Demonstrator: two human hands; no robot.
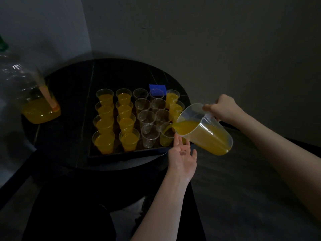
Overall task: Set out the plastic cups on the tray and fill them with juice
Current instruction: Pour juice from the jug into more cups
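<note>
Right hand (224,108) grips handle of tilted jug (205,129), pouring into near-right cup (166,136) on tray (125,154). Left hand (182,153) open, fingers touching jug's underside. Jug likely heavy and sloshy, cups thin and tippy; keep handle grip plus underside support.

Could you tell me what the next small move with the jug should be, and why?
Probably keep the jug, gripped by the right hand, tilted over the near cup: it looks only part full, and juice is streaming in.
</note>
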